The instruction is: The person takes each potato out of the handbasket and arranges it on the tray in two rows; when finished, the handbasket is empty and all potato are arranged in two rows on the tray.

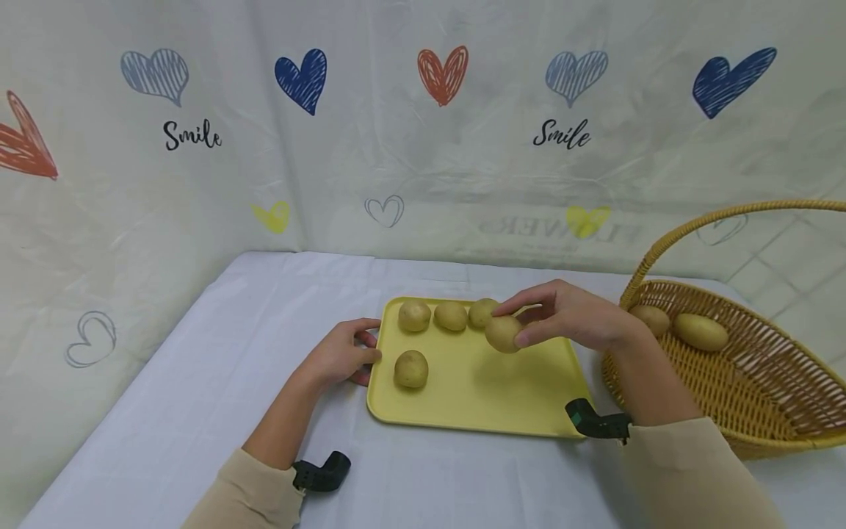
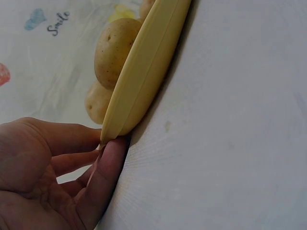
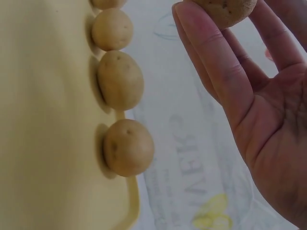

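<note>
My right hand (image 1: 578,316) pinches a round potato (image 1: 501,335) between thumb and fingertips, over the yellow tray (image 1: 456,400). In the right wrist view this held potato (image 3: 229,10) is cut by the top edge. Along the tray's back side lie three potatoes in a row: one at left (image 1: 414,316), one in the middle (image 1: 451,317) and one at right (image 1: 482,312). Another potato (image 1: 411,369) sits nearer the front left. My left hand (image 1: 338,354) grips the tray's left edge, and the left wrist view shows fingers above and below the rim (image 2: 144,67).
On the right stands a wicker basket (image 1: 747,393) with a tall arched handle (image 1: 667,239). Inside it lie an oblong potato (image 1: 700,332) and a second one (image 1: 651,319), partly behind my right wrist. A white cloth (image 1: 198,411) covers the table; a printed curtain (image 1: 370,154) hangs behind.
</note>
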Demonstrator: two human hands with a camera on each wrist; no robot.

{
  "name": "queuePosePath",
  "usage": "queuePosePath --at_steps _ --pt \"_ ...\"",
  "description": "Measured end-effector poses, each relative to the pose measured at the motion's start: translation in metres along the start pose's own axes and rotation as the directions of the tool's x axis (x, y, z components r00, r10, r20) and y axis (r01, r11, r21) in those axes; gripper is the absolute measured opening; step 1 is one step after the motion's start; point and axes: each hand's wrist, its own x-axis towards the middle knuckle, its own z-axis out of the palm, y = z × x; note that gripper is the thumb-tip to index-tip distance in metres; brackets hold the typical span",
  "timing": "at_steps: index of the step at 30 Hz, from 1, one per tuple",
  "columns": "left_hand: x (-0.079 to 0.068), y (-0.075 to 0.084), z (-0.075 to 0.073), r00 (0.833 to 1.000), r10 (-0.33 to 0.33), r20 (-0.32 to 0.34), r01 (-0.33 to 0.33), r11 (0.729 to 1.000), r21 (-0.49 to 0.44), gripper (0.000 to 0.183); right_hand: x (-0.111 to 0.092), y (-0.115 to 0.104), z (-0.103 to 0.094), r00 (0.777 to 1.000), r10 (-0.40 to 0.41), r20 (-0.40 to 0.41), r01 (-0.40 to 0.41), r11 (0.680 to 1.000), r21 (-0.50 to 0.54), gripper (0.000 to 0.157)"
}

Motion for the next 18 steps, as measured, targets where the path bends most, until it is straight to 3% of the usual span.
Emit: queuePosePath --at_steps 18 --pt "-0.001 0.001 -0.001 1.0 -0.01 0.003 0.01 1.0 0.01 0.062 0.022 0.005 0.028 0.998 0.069 0.013 -0.067 0.993 -0.094 0.045"
